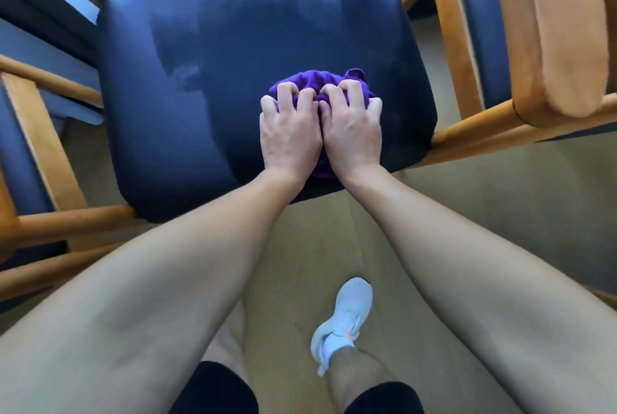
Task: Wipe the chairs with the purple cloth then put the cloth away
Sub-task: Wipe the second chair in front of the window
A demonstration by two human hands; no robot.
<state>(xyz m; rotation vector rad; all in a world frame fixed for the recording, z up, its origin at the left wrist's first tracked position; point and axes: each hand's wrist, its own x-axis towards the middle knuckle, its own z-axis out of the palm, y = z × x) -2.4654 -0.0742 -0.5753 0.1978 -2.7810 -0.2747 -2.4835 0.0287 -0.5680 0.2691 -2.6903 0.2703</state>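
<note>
Lying bunched on the blue seat [233, 46] of the middle chair, the purple cloth [317, 81] is found toward the seat's front edge, right of centre. It is mostly covered by both hands; purple folds are seen past the fingertips and a strip shows between the wrists. The cloth is held by the left grip [288, 133], palm down, fingers [284, 93] curled and dug into the fabric. It is held likewise by the right grip [352, 131], fingers curled over the cloth's right side. The two grips are pressed side by side, touching along their inner edges. Both forearms are bare and are stretched out from the bottom of the view. Dull smears are seen on the seat at the left and toward the back. The seat is framed by light wooden rails. A second chair [564, 46], with a wooden armrest and blue padding, is seen just beside it at the right. A third chair [30, 133], same wood and blue, is cut off at the left edge. Beige floor [467, 206] is seen below the seat. One pale grey shoe [347, 317] is planted on the floor between the forearms. Black shorts [217, 390] are seen at the bottom edge.
</note>
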